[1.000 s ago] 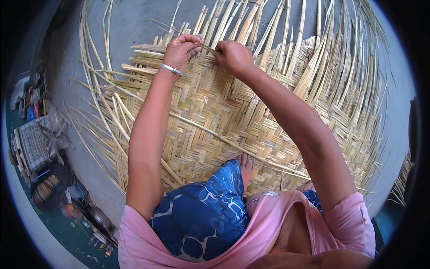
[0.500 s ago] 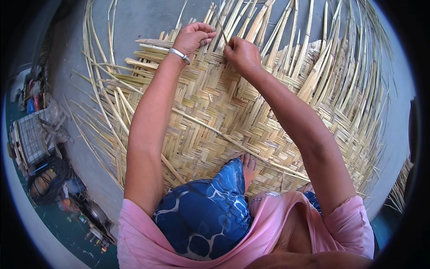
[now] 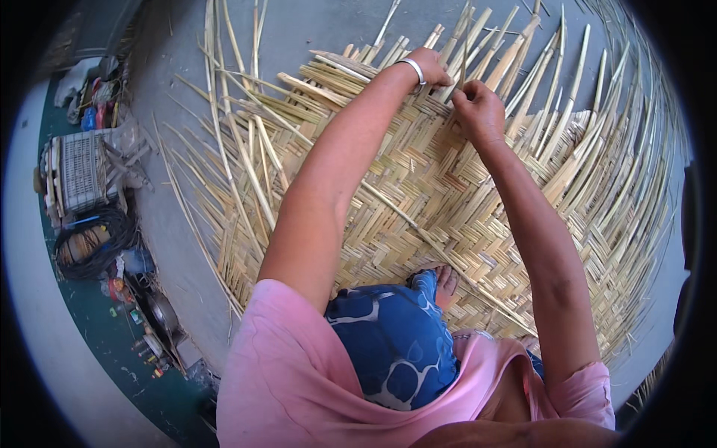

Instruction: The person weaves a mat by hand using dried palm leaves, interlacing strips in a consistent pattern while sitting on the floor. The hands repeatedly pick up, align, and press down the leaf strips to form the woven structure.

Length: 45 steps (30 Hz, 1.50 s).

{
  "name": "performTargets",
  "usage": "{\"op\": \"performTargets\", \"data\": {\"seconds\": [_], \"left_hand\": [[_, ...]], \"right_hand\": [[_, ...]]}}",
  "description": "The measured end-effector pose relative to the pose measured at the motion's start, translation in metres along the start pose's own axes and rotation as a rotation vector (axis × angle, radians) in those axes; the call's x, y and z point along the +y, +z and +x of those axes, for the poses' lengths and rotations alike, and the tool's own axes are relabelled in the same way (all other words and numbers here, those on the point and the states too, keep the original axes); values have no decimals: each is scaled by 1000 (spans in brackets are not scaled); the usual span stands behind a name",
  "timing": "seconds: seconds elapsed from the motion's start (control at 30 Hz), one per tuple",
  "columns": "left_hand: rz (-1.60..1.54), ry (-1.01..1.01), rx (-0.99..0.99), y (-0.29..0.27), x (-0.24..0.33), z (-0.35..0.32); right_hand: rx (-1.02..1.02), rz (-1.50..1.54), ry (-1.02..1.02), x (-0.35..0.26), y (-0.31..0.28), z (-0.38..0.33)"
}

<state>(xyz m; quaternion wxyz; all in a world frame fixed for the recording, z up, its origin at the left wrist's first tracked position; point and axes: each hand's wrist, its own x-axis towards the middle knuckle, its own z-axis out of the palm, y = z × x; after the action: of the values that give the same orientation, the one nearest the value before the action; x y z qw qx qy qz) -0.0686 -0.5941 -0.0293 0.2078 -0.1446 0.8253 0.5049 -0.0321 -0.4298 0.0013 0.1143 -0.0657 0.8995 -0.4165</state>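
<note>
Seen from above, a person sits on a half-woven bamboo mat (image 3: 418, 201) spread on the concrete floor (image 3: 179, 246). The left hand (image 3: 429, 69) presses loose strips at the far edge, fingers curled down. The right hand (image 3: 478, 112) pinches one thin bamboo strip (image 3: 463, 63) upright. The strip could likely snap or slip, and sharp split edges might cut skin.

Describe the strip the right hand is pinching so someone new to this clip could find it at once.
Start at the big woven bamboo mat on the grey floor and go to its far, unfinished edge, where both hands meet. The right hand pinches one thin strip beside the left hand. Unlike the broad, flat-lying loose strips around it, it is narrow and stands up between the fingers.
</note>
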Motion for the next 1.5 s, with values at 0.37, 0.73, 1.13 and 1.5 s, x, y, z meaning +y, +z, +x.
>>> {"op": "performTargets", "data": {"seconds": [0.37, 0.73, 1.13, 1.5], "left_hand": [[-440, 24, -72, 5, -16, -7], [-587, 39, -73, 1, -21, -22], [-572, 89, -324, -17, -18, -24], [-793, 55, 125, -12, -30, -40]], "right_hand": [[-41, -44, 134, 13, 13, 13], [-85, 91, 144, 14, 13, 9], [-309, -133, -96, 10, 1, 18], [-552, -303, -145, 6, -1, 40]]}}
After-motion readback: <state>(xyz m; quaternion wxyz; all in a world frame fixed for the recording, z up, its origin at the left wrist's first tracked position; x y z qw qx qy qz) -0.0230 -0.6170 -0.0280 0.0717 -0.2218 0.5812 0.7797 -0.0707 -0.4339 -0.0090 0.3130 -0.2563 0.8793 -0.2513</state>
